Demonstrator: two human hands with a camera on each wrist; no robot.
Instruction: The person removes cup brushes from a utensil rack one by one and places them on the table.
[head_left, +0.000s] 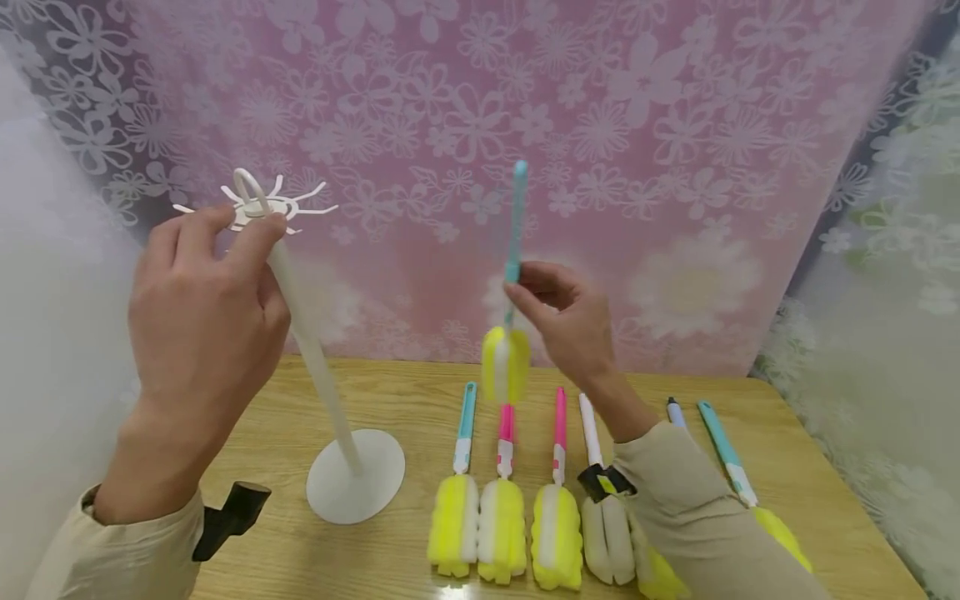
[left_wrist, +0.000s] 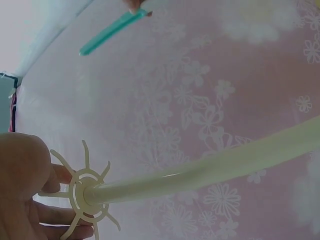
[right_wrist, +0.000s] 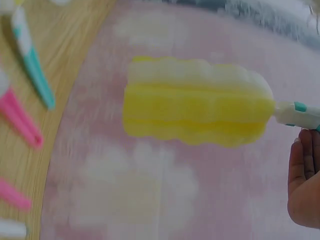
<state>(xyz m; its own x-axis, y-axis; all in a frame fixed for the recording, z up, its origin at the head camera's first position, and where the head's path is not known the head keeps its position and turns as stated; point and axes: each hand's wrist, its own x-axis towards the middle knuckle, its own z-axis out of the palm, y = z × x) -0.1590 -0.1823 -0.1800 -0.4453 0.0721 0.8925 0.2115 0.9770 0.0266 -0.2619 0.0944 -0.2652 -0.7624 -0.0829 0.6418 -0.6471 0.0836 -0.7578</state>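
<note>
A white stand (head_left: 318, 375) with a round base (head_left: 356, 492) leans on the left of the table, its top carrying a ring of curved hooks (left_wrist: 90, 200) and a looped tip. My left hand (head_left: 206, 312) pinches the stand at that hook ring, fingers reaching behind it. To the right, my right hand (head_left: 573, 321) grips a bottle brush by its turquoise handle (head_left: 517, 217), near the lower end. The yellow and white sponge head (right_wrist: 197, 102) hangs downward, above the table. Both wrists wear a black strap mount.
Several more sponge brushes lie in a row on the wooden table (head_left: 262, 417): turquoise (head_left: 465, 425), pink (head_left: 560, 425), white (head_left: 590, 429) and blue (head_left: 676, 412) handles, heads toward me. My right sleeve (head_left: 705, 500) covers part of the row. A flowered pink curtain (head_left: 420, 275) stands behind.
</note>
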